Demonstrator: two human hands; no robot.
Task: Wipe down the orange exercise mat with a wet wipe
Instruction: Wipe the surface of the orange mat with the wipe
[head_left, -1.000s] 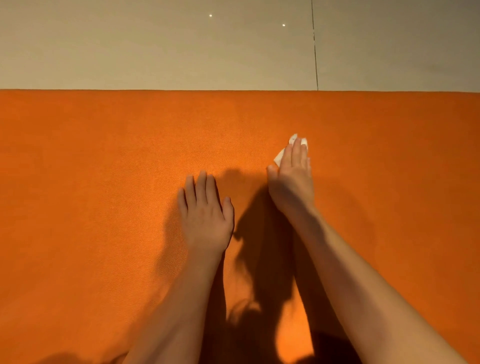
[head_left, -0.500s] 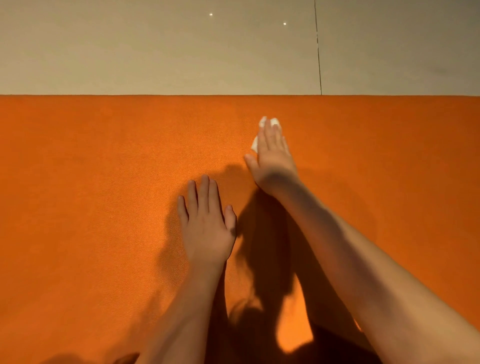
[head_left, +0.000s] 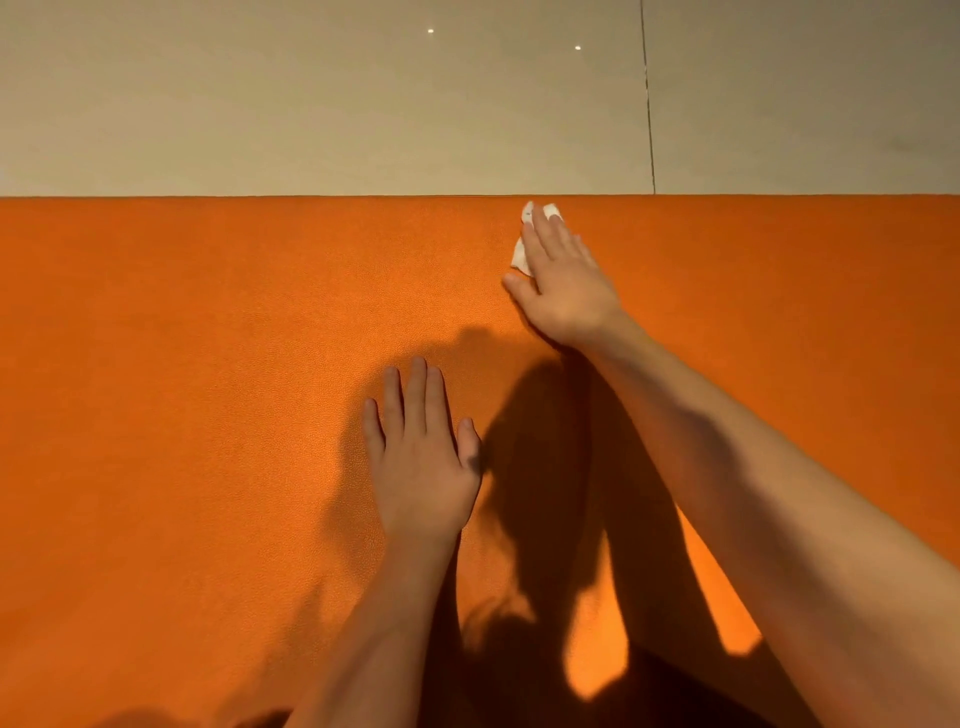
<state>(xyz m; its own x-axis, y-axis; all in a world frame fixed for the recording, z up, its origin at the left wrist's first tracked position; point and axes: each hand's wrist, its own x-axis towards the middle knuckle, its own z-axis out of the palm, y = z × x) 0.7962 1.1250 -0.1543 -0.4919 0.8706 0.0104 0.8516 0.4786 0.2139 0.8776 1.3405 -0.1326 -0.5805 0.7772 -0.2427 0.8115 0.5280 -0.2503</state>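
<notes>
Near the far edge of the orange mat (head_left: 208, 364), wet wipe (head_left: 520, 257) under the right hand (head_left: 563, 291), fingers straight

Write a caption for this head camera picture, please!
Right hand presses a white wipe by the far edge of the orange mat; left hand rests flat.

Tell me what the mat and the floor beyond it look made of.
Orange mat: likely rubber or foam, matte, with a fine pebbled grain. Floor: probably glazed tile, beige and glossy; it mirrors two light spots and shows a dark grout line.
</notes>
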